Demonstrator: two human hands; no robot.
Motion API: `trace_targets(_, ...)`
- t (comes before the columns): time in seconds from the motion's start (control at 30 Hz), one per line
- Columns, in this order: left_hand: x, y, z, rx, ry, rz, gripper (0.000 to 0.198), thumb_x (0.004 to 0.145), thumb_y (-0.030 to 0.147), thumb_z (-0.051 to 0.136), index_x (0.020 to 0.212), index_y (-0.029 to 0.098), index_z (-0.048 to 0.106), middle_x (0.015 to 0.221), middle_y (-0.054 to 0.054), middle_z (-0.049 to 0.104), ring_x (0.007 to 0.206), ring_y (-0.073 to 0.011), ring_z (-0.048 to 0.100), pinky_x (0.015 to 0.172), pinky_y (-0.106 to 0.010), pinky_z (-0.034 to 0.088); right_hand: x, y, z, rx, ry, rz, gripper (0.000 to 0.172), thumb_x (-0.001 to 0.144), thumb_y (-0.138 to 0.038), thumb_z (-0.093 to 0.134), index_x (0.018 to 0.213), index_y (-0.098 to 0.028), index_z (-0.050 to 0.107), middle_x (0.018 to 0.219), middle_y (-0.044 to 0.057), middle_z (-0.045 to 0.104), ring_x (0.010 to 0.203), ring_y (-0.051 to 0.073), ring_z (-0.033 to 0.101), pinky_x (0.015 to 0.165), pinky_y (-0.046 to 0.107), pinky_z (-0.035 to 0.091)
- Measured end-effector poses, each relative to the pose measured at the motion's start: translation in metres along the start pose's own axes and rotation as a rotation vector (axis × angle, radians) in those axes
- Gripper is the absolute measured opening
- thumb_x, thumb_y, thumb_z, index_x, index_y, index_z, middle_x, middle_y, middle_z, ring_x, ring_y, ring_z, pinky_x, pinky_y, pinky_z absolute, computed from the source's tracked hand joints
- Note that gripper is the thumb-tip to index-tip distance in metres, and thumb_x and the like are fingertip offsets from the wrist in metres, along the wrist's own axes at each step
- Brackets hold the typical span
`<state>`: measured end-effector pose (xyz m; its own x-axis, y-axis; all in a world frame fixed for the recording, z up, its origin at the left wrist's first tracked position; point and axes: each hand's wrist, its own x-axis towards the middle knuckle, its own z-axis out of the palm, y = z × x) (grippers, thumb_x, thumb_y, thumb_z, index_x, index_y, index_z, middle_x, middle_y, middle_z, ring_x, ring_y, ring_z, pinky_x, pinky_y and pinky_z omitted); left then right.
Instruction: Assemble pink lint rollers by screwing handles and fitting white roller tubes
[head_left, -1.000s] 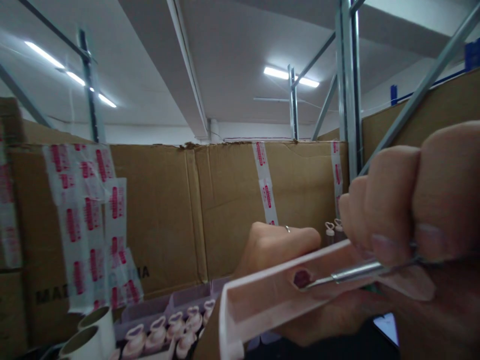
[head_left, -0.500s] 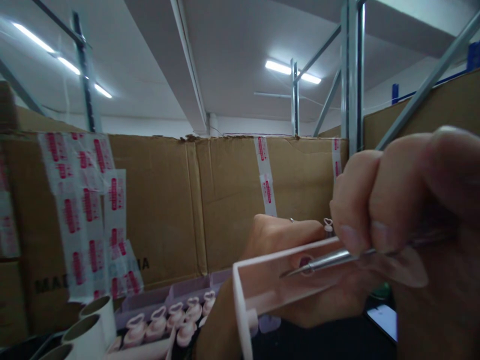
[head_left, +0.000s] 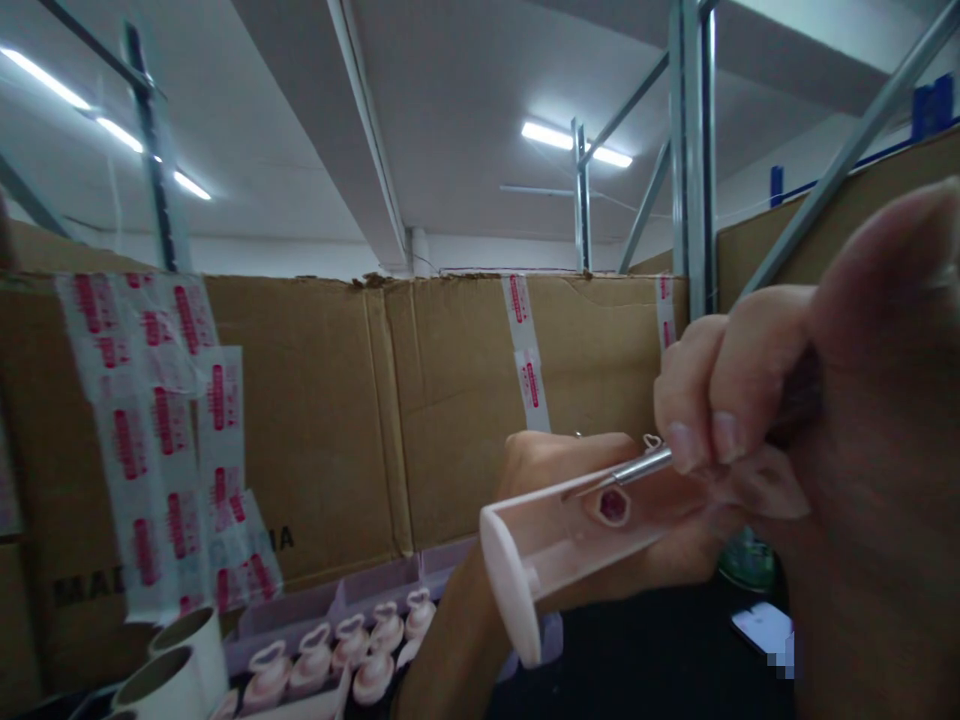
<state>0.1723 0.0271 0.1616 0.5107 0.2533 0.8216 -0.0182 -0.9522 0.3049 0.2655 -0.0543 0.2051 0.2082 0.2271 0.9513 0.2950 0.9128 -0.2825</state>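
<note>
My left hand (head_left: 562, 458) is closed around a long, pale pink see-through case (head_left: 555, 560) from behind and below. The case is tilted, with its rounded end piece towards the lower left. A dark red gem-like spot with a pale, many-sided rim (head_left: 613, 506) shows on its inner wall. My right hand (head_left: 750, 370) grips a slim silver tool with a fine point (head_left: 641, 467), whose tip is just above the red spot, by the case's upper edge. A thin, clear pinkish flap (head_left: 769, 480) shows below the right fingers. Behind the case peeks a small heart-shaped loop (head_left: 652, 441).
Several pink heart-topped pieces (head_left: 311, 655) stand by a lilac divided tray (head_left: 300, 612) at lower left, beside white tubes (head_left: 191, 650). A taped cardboard wall (head_left: 450, 400) rises behind. A phone (head_left: 761, 625) and a green object (head_left: 750, 565) lie at right on the dark surface.
The case has turned, so its end piece and the red spot show more fully. The tool's tip has moved up from beside the spot towards the case's upper edge.
</note>
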Motion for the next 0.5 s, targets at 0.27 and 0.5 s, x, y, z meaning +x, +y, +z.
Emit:
trace_targets(0.27,0.002,-0.01,-0.004,0.26,-0.044,0.226,0.044,0.087,0.047,0.064,0.059,0.015,0.051,0.053,0.006,0.048,0.044,-0.0037,0.047,0.046,-0.023,0.024,0.005,0.0,-0.013,0.04,-0.038,0.058,0.047,0.081,-0.065,0.076,0.058,-0.027,0.06,0.048,0.002,0.048,0.042,0.018,0.052,0.035,0.031,0.041)
trace_targets(0.5,0.005,-0.018,-0.006,0.187,-0.043,0.305,0.038,0.086,0.044,0.069,0.063,0.016,0.057,0.052,0.007,0.051,0.043,-0.0034,0.046,0.045,-0.022,0.023,0.006,-0.002,-0.015,0.044,-0.049,0.077,0.043,0.08,-0.061,0.077,0.059,-0.027,0.06,0.051,0.003,0.05,0.045,0.021,0.053,0.035,0.033,0.039)
